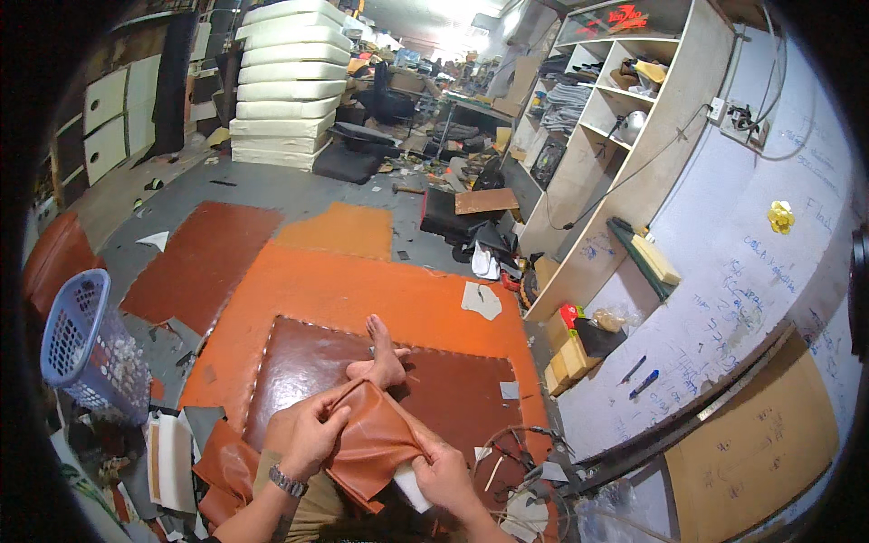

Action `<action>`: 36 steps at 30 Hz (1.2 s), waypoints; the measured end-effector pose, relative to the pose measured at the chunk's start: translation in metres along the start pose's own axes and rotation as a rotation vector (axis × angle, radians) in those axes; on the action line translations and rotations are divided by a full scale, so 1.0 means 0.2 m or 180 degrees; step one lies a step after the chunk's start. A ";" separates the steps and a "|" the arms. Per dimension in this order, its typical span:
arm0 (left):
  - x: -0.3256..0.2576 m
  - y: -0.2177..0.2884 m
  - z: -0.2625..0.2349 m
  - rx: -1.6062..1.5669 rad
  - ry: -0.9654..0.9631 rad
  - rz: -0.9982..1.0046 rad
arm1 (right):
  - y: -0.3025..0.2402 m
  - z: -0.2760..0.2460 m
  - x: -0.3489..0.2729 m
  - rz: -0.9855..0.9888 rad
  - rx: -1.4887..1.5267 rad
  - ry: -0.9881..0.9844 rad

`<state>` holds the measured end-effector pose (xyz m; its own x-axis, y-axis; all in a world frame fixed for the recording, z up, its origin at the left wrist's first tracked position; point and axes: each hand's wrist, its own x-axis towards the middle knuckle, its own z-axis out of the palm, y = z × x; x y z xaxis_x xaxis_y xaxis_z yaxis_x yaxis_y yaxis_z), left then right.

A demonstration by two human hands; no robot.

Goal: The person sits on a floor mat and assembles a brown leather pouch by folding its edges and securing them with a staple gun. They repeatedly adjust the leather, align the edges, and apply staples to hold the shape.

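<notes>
A reddish-brown leather-like cover [378, 439] is stretched between my hands over my lap. My left hand [314, 433], with a metal watch on its wrist, pinches its upper left edge. At the lower right edge my right hand [444, 475] grips the cover, thumb on top. A white foam-like piece [413, 489] sticks out from under the cover beside my right hand; most of it is hidden. My bare foot [380, 357] rests just beyond the cover. Another brown leather-like piece [226, 466] lies to the left of my left forearm.
A blue perforated basket [80, 339] with white bits stands at the left. Brown and orange sheets [380, 299] cover the floor. White cushions [291, 77] are stacked at the back. Shelves [625, 149] and a marked wall bound the right side. Cables [543, 433] lie near my right arm.
</notes>
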<state>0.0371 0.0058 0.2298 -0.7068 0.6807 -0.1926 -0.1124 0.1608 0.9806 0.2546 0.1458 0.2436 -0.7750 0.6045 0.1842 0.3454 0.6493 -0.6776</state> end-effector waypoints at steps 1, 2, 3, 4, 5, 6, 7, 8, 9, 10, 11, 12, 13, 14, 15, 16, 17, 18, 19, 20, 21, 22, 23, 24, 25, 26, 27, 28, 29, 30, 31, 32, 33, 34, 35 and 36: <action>0.00 -0.04 -0.03 0.0143 -0.0102 0.0072 | -0.01 0.05 -0.01 0.0052 0.0206 -0.0046; 0.00 -0.08 -0.05 0.0284 -0.0201 0.0149 | -0.02 0.09 -0.01 0.0125 0.0414 -0.0095; 0.03 -0.10 -0.10 0.0359 -0.0350 0.0062 | -0.01 0.12 -0.03 0.0187 0.0206 -0.0412; 0.06 -0.13 -0.13 0.0452 -0.0471 -0.0169 | -0.02 0.14 -0.04 0.0182 0.0099 -0.0568; 0.06 -0.14 -0.18 0.0483 -0.0618 -0.0220 | -0.02 0.16 -0.04 0.0168 -0.0010 -0.0723; 0.10 -0.13 -0.19 0.0979 -0.0441 0.0674 | -0.01 0.16 -0.04 0.0140 -0.0122 -0.0876; 0.14 -0.12 -0.20 0.1486 -0.0179 0.1314 | -0.01 0.16 -0.04 0.0113 -0.0133 -0.0925; 0.18 -0.09 -0.20 0.2023 0.0050 0.1855 | 0.01 0.14 -0.03 -0.0137 -0.0240 -0.0887; 0.25 -0.05 -0.20 0.1950 -0.0638 0.1984 | 0.02 0.12 -0.01 -0.0384 -0.0352 -0.0843; 0.33 0.00 -0.19 0.1880 -0.1346 0.1995 | 0.04 0.09 0.00 -0.0635 -0.0471 -0.0807; 0.39 0.05 -0.17 0.1779 -0.2054 0.1985 | 0.07 0.07 0.02 -0.0819 -0.0618 -0.0753; 0.46 0.09 -0.14 0.1935 -0.2492 0.1630 | 0.09 0.05 0.03 -0.1008 -0.0764 -0.0694; 0.51 0.12 -0.11 0.2081 -0.2931 0.1265 | 0.12 0.04 0.04 -0.1193 -0.0907 -0.0634; 0.56 0.14 -0.09 0.2119 -0.3418 0.0970 | 0.14 0.03 0.04 -0.1131 -0.0722 -0.0734; 0.60 0.15 -0.08 0.2118 -0.3566 0.0863 | 0.17 0.03 0.05 -0.1072 -0.0543 -0.0813; 0.63 0.15 -0.06 0.2156 -0.3662 0.0725 | 0.20 0.03 0.05 -0.1018 -0.0374 -0.0878; 0.65 0.13 -0.04 0.2157 -0.3796 0.0607 | 0.22 0.03 0.05 -0.0897 -0.0209 -0.0986; 0.66 0.11 -0.03 0.2187 -0.3935 0.0445 | 0.25 0.04 0.06 -0.0772 -0.0034 -0.1098; 0.67 0.09 -0.03 0.1997 -0.4037 0.0338 | 0.27 0.05 0.06 -0.0640 0.0149 -0.1201; 0.68 0.06 -0.02 0.1980 -0.3955 0.0264 | 0.29 0.05 0.07 -0.0968 0.0193 -0.0986; 0.68 0.04 -0.02 0.1995 -0.3907 0.0178 | 0.31 0.05 0.09 -0.1290 0.0243 -0.0762; 0.68 0.02 -0.02 0.2016 -0.3883 0.0081 | 0.32 0.04 0.10 -0.1607 0.0296 -0.0534; 0.67 -0.01 -0.02 0.1933 -0.3766 0.0152 | 0.33 0.04 0.11 -0.1440 0.0399 -0.0680; 0.65 -0.03 -0.03 0.1851 -0.3666 0.0222 | 0.34 0.03 0.12 -0.1278 0.0500 -0.0826; 0.63 -0.05 -0.03 0.1769 -0.3559 0.0300 | 0.35 0.02 0.13 -0.1124 0.0596 -0.0971; 0.61 -0.08 -0.03 0.1566 -0.3438 0.0401 | 0.35 0.02 0.13 -0.1184 0.0478 -0.1023; 0.57 -0.10 -0.04 0.1362 -0.3310 0.0500 | 0.35 0.01 0.13 -0.1245 0.0361 -0.1077; 0.54 -0.12 -0.04 0.1227 -0.3209 0.0550 | 0.36 0.02 0.13 -0.1295 0.0252 -0.1133; 0.52 -0.13 -0.04 0.1159 -0.3081 0.0660 | 0.36 0.02 0.12 -0.1299 0.0333 -0.1027; 0.50 -0.14 -0.04 0.1158 -0.2974 0.0735 | 0.36 0.04 0.12 -0.1301 0.0412 -0.0922; 0.47 -0.15 -0.05 0.1156 -0.2863 0.0813 | 0.36 0.05 0.11 -0.1307 0.0488 -0.0817; 0.45 -0.15 -0.05 0.1152 -0.2748 0.0896 | 0.36 0.07 0.10 -0.1263 0.0357 -0.0775; 0.43 -0.15 -0.05 0.1209 -0.2628 0.1038 | 0.35 0.10 0.08 -0.1218 0.0224 -0.0734; 0.41 -0.14 -0.05 0.1268 -0.2503 0.1180 | 0.34 0.12 0.06 -0.1177 0.0093 -0.0692; 0.39 -0.13 -0.05 0.1325 -0.2365 0.1321 | 0.33 0.14 0.05 -0.1288 0.0079 -0.0443; 0.35 -0.11 -0.05 0.1353 -0.2138 0.1412 | 0.32 0.16 0.03 -0.1403 0.0067 -0.0192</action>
<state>-0.0178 0.0426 0.1942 -0.0532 0.9947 0.0874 0.4340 -0.0558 0.8992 0.2542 0.1769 0.1775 -0.8755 0.2435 0.4174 -0.0354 0.8291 -0.5579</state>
